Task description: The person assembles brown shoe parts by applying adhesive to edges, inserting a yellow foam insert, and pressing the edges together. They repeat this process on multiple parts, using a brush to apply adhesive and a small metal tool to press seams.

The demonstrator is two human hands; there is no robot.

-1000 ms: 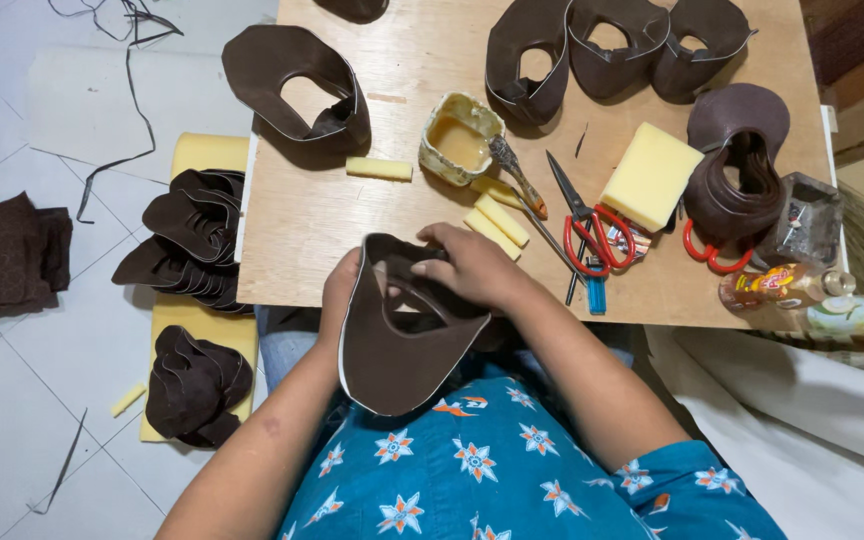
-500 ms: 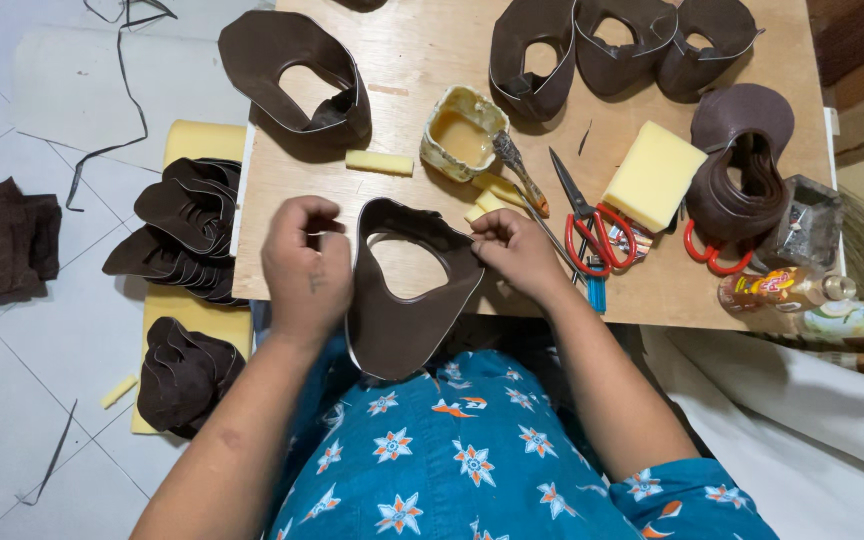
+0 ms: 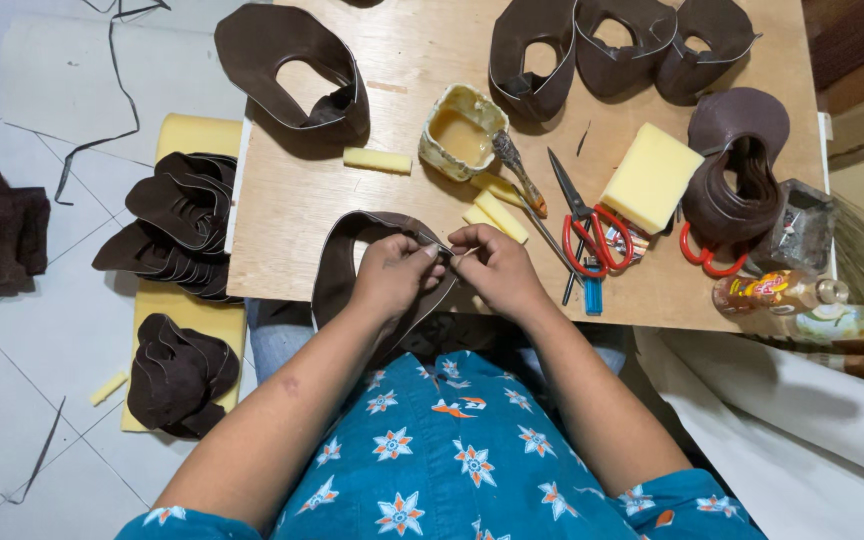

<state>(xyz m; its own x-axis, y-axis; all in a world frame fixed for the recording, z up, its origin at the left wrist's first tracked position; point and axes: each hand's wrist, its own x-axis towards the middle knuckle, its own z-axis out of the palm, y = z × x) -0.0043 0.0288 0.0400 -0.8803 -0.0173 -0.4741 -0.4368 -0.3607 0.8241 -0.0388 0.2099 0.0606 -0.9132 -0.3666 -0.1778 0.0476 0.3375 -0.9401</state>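
Left hand (image 3: 392,275) and right hand (image 3: 492,268) both pinched rim of dark brown leather piece (image 3: 337,262) | piece lay at near table edge (image 3: 282,215) | glue pot (image 3: 462,133), red-handled scissors (image 3: 587,225) just beyond.

Glue pot (image 3: 462,133) at table (image 3: 292,230) centre; brush (image 3: 519,172) and scissors (image 3: 586,222) to its right, foam block (image 3: 650,178) further right. Three cut pieces (image 3: 617,45) along far edge. Stacked pieces (image 3: 180,225) on floor, left.

Brown leather piece (image 3: 337,265) — its middle hidden under both hands' fingers (image 3: 430,256).
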